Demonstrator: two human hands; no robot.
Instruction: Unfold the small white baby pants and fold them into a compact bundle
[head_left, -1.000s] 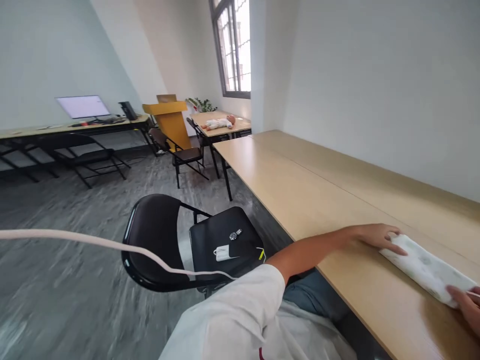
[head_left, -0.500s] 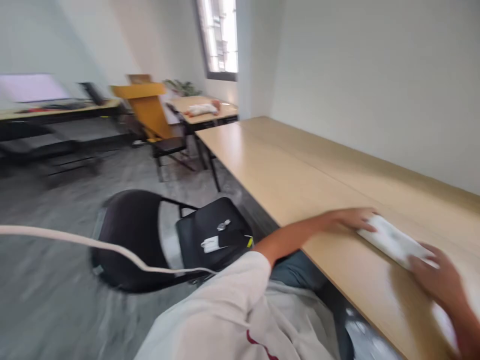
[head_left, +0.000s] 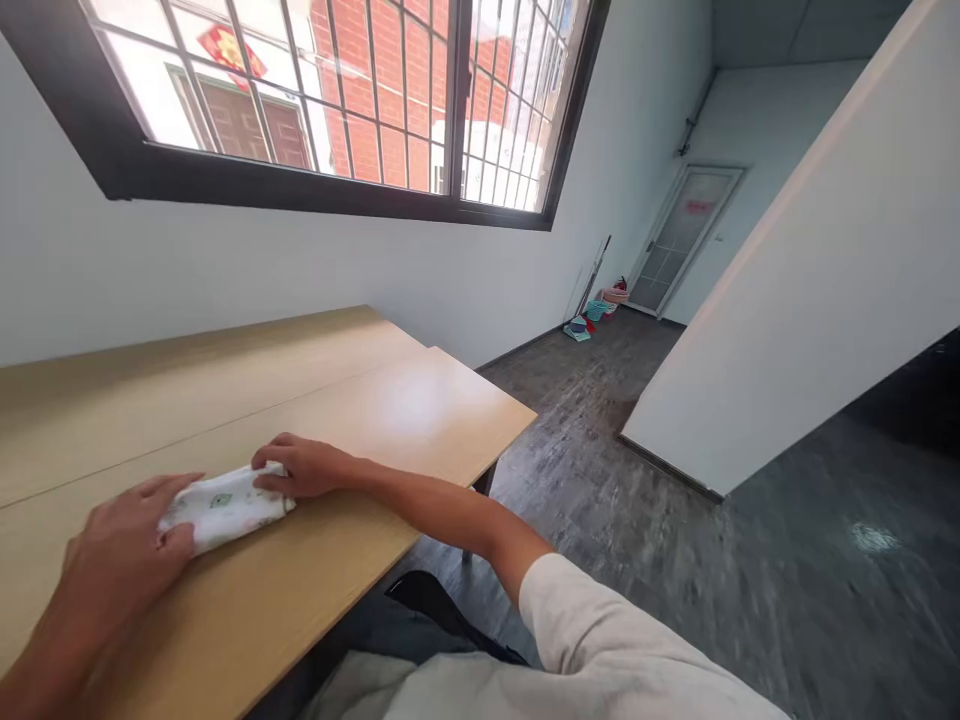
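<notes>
A folded white cloth [head_left: 225, 508] with a small green print lies on the light wooden table [head_left: 360, 540], a flat, narrow bundle. My left hand [head_left: 127, 535] grips its left end, thumb along the near edge and fingers over the far side. At the other end, my right hand [head_left: 304, 467] holds the cloth between thumb and curled fingers. Parts of both ends are hidden under the hands.
A barred window [head_left: 337, 110] is in the wall behind the table. To the right, a white partition [head_left: 810, 330] slants across the view. Cleaning tools [head_left: 592, 310] and a door [head_left: 682, 240] are at the far end. A dark chair [head_left: 442, 615] is below the table edge.
The view has swung from the room on the left to the window and the right side. Both hands stay on the folded cloth, which now appears at lower left.
</notes>
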